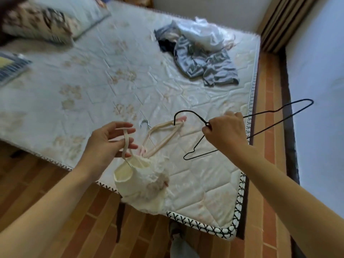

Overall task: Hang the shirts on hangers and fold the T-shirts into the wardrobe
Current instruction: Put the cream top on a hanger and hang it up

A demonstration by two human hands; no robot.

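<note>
Over the near corner of the mattress (214, 185), the left hand (108, 142) is holding up a cream top (139, 185) by its strap (125, 141). The strap is looping over the spread fingers (128, 131), which are only loosely bent, and the garment is hanging below the hand, its lace edge dangling just above the mattress edge. To the right of that hand, the right hand (226, 134) is gripping a black wire hanger (260, 131) at its neck, fingers and thumb closed tight around the twisted wire. The hook is curving out to the left of this hand and the triangular body is stretching away to its right, past the side of the bed. Between the two hands, a few pale cream hangers (163, 135) are lying on the mattress, one with a metal hook. Farther beyond both hands, a heap of grey and white clothes (201, 54) is lying crumpled. Far beyond the left hand, a patterned pillow (37, 21) is resting.
</note>
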